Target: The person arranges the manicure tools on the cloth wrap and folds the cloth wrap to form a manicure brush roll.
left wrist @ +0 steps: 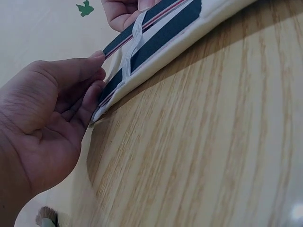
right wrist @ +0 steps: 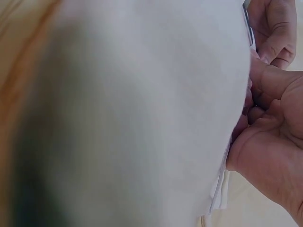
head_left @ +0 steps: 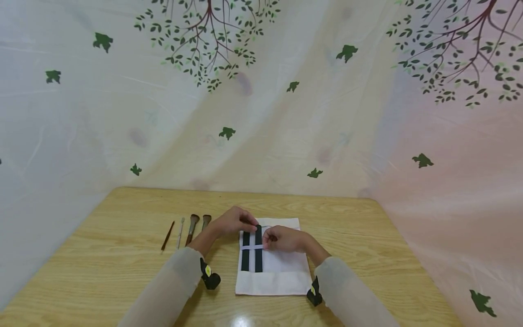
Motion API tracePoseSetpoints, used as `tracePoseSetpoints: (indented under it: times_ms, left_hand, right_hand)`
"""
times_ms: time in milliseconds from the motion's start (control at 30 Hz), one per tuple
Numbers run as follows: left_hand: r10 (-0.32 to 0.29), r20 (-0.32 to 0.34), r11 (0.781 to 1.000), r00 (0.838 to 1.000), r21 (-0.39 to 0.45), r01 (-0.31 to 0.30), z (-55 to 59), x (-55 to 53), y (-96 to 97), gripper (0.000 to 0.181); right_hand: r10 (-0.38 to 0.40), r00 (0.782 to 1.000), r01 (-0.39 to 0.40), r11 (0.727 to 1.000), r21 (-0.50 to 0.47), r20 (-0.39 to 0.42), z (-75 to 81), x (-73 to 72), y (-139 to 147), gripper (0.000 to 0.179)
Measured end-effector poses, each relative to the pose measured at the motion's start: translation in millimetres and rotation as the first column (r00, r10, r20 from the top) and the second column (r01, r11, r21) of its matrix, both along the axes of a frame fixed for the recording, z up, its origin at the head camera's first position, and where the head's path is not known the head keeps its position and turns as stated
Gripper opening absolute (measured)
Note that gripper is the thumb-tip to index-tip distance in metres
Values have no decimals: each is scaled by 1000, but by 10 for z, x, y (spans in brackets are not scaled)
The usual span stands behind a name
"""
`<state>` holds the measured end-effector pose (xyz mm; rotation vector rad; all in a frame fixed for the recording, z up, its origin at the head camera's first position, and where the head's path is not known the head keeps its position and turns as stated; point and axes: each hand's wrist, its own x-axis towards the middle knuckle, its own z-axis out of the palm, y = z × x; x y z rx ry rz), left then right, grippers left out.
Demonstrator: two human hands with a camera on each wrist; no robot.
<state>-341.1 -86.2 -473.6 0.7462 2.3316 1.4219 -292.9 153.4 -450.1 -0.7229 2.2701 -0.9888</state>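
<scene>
A white cloth tool roll [head_left: 273,284] lies spread on the table, with a pocket along its near edge and a white elastic band [head_left: 252,247] across it. Two long, flat dark strips lie side by side under the band, their near ends in the pocket: the outer strip [head_left: 245,261] and the inner strip [head_left: 259,261], which shows thin red and pale edge lines in the left wrist view. My left hand [head_left: 233,221] pinches the inner strip's far end between thumb and fingers. Beside it, my right hand [head_left: 286,239] pinches the elastic band with curled fingers; its fingertips are partly hidden.
Left of the roll lie a thin reddish-brown brush [head_left: 168,236], a slim pale tool [head_left: 180,232] and two wide-headed brushes, one [head_left: 192,227] beside the other [head_left: 206,220], partly behind my left arm. The wooden table [head_left: 367,272] meets a leaf-patterned curtain [head_left: 278,136] behind.
</scene>
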Motion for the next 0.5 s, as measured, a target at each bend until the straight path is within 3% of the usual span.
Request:
tracePoseSetpoints:
  times_ms: [333,500]
  left_hand:
    - [12,-16,1000,1000,-22,-12,18,20,4,18]
    - [69,-60,997,996,-34,-71,25,11,-25,21]
  right_hand:
    - [-10,1000,10,1000,-1,-10,15,7,-9,5]
    - [-8,1000,8,1000,-16,-16,29,20,0,3]
